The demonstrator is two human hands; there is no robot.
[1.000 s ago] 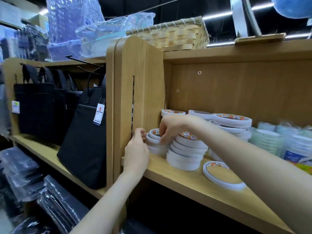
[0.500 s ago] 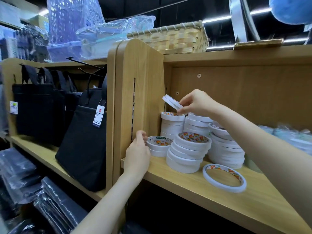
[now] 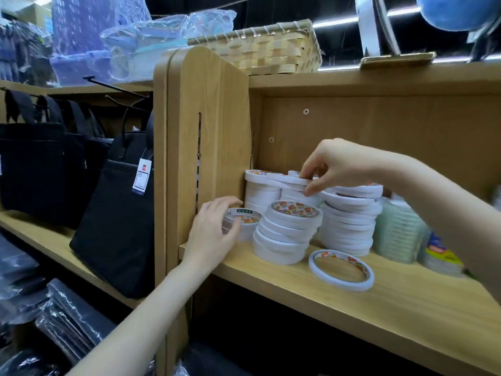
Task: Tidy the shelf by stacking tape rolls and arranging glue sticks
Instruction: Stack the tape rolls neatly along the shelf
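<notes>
Hidden and cut off — right side of the shelf

The wrapped rolls [image 3: 398,229] at the right edge blur behind the right forearm [image 3: 444,207]; the left hand [image 3: 214,234] covers part of a low tape stack [image 3: 244,222].

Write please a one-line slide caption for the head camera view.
Right hand pinches a thin tape roll atop the back stack while left hand grips a short front stack.

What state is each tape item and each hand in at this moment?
Thin roll: tilted atop the back stacks, pinched by right hand.
Short front-left stack: upright, gripped by left hand.
Front middle stack: leaning, untouched.
Right tall stack: uneven, untouched.
Loose roll: flat on shelf, apart from stacks.
</notes>
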